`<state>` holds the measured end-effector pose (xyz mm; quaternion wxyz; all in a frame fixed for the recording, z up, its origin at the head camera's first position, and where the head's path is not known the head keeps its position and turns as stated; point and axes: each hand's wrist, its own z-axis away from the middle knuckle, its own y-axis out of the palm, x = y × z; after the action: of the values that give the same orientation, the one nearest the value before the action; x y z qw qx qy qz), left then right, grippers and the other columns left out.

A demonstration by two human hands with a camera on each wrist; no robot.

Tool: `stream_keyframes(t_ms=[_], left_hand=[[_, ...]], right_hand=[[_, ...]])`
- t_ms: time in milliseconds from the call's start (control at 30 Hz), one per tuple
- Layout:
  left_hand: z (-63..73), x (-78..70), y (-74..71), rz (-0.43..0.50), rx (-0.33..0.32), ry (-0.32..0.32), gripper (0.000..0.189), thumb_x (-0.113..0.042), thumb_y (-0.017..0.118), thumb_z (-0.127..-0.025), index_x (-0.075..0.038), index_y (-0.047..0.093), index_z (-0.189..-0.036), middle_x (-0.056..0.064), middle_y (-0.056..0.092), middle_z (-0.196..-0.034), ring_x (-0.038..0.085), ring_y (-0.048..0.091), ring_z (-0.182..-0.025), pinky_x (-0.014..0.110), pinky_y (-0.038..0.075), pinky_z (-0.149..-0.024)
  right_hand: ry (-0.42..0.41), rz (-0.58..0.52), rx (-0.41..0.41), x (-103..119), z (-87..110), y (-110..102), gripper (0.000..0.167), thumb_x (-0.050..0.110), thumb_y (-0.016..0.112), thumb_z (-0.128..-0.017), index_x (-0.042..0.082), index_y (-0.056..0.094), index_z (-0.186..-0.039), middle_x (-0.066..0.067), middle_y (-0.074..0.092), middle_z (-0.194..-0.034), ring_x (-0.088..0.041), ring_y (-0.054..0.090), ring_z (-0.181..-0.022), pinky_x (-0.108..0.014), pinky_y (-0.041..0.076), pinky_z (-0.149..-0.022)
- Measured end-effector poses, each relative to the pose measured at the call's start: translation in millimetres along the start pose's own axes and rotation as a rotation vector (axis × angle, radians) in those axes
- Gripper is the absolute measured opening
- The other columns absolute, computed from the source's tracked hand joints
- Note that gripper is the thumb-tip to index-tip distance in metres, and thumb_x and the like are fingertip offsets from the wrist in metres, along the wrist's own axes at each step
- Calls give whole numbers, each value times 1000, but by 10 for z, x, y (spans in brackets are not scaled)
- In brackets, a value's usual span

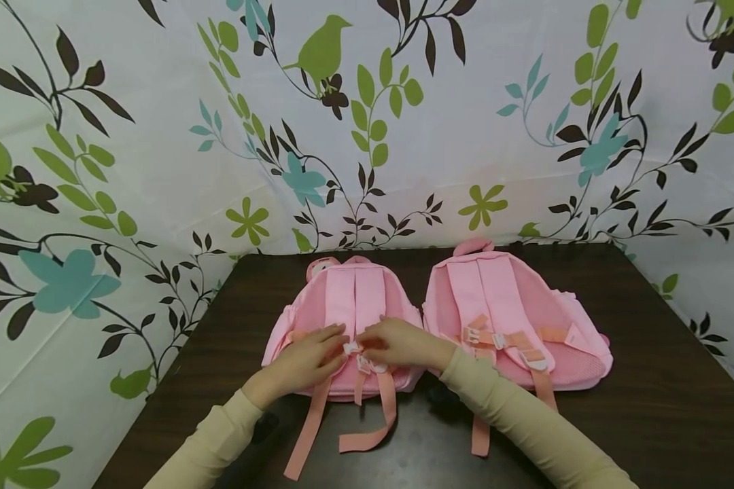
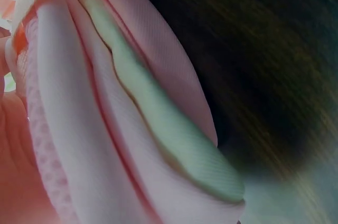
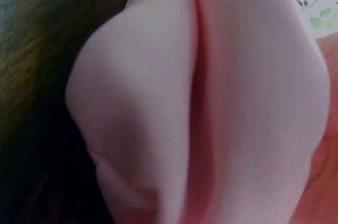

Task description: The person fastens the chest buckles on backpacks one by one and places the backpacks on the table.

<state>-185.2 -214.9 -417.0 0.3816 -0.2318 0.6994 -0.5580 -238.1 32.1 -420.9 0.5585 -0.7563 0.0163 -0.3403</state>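
Note:
A pink backpack lies with its shoulder straps facing up. A white plastic buckle on orange webbing sits across those straps, low on the pack. From the left, my left hand pinches one side of this buckle. My right hand holds its other side with bent fingers. Just below hangs another white strap fitting, with loose orange strap ends trailing onto the table. Only the pack's pink side and a pale green zipper flap fill the wrist views; the fingertips are hidden there.
Close on the right lies a second pink backpack, its orange strap and white buckle joined across the shoulder straps. Both packs rest on a dark wooden table. Behind hangs a white curtain printed with leaves and birds.

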Motion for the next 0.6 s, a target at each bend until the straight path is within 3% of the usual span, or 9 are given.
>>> stream_keyframes(t_ms=[167, 367, 600], left_hand=[[8, 7, 0, 3, 7, -8, 43, -30, 62, -100, -5, 63, -135, 19, 50, -148, 36, 49, -136, 52, 45, -103], [2, 17, 14, 2, 8, -13, 43, -32, 62, -100, -6, 63, -135, 18, 50, -149, 35, 50, -135, 51, 47, -101], [4, 23, 17, 16, 2, -17, 42, -31, 62, -100, -5, 64, -133, 17, 50, -148, 35, 51, -133, 51, 49, -99]], right_hand=[[59, -12, -31, 18, -25, 24, 27, 19, 73, -94, 12, 75, -120, 4, 72, -100, -9, 56, -81, -29, 49, -79], [77, -57, -66, 28, -43, 28, 27, 19, 76, -91, 9, 76, -117, 1, 70, -95, -11, 55, -79, -25, 48, -72], [93, -92, -101, 9, -55, 36, 24, 17, 78, -90, 8, 77, -112, 1, 71, -96, -12, 59, -82, -26, 51, -76]])
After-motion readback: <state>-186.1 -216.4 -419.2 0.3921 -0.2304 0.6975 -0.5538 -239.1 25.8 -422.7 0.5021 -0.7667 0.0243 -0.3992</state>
